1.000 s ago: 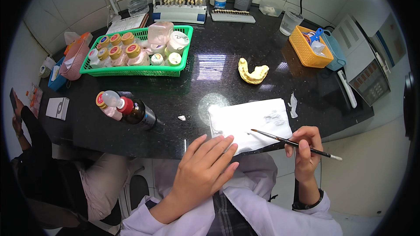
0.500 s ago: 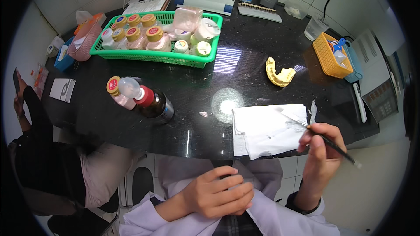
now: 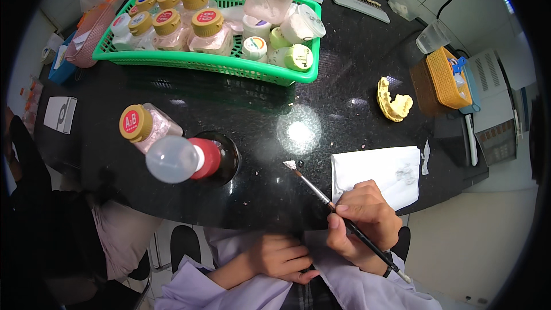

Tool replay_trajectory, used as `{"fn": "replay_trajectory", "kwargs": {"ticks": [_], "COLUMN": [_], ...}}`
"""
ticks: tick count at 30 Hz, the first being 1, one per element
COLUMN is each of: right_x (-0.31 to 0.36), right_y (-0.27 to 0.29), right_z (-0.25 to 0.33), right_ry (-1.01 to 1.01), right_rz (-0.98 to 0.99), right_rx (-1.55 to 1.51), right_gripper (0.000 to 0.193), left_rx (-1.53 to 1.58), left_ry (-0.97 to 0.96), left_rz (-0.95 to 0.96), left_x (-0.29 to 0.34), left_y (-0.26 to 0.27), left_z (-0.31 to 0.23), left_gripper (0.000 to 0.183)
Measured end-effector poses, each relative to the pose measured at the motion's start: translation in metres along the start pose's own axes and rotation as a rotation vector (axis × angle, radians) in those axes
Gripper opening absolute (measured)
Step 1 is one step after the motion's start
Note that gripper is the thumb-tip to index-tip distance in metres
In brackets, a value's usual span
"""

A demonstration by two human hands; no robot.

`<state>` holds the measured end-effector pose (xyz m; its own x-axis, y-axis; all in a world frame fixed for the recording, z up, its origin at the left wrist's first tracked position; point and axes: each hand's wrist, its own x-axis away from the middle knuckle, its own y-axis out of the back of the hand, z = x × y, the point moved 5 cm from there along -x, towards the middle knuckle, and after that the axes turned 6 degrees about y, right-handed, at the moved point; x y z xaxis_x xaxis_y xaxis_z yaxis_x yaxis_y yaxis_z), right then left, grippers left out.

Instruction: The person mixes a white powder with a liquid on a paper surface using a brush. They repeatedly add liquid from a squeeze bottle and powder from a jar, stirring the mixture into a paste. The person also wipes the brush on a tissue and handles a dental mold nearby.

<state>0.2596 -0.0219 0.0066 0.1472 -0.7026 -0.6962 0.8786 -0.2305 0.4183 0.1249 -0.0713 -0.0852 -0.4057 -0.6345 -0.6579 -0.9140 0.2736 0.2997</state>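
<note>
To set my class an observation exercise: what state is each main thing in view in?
Fine-tipped paintbrush: held, tip at a white fragment
Right hand: grip closed on the paintbrush
Left hand: loosely bent, nothing seen in its grip
Brown dropper bottle: standing, bulb fitted
Gold-lidded jar: closed
White wipe: folded, grey-smudged
Yellow dental cast: resting on the counter
Green basket: holding lidded jars

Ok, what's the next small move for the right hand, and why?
Probably ease the brush gently against the small pale piece: the right hand holds it like a pen, and its bristles lie at the piece's near edge, though whether they touch is unclear.
</note>
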Motion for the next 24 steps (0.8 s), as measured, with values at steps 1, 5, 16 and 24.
{"fn": "replay_trajectory", "kwargs": {"ticks": [1,5,16,24], "right_x": [-0.001,-0.002,-0.002,-0.002], "right_y": [-0.002,-0.004,-0.006,-0.003], "right_z": [0.001,0.002,-0.001,-0.001], "right_ry": [0.001,0.012,0.032,0.031], "right_rz": [0.011,0.071,0.085,0.088], "right_rx": [0.018,0.031,0.051,0.059], "right_gripper": [0.018,0.019,0.019,0.019], "left_rx": [0.004,0.011,0.008,0.002], "left_ry": [0.01,0.051,0.17,0.197], "left_rz": [0.002,0.015,0.125,0.115], "left_x": [0.001,0.003,0.027,0.026], "left_y": [0.0,-0.002,-0.009,-0.008], "left_z": [0.002,0.008,0.015,0.016], "left_gripper": [0.023,0.023,0.023,0.023]}}
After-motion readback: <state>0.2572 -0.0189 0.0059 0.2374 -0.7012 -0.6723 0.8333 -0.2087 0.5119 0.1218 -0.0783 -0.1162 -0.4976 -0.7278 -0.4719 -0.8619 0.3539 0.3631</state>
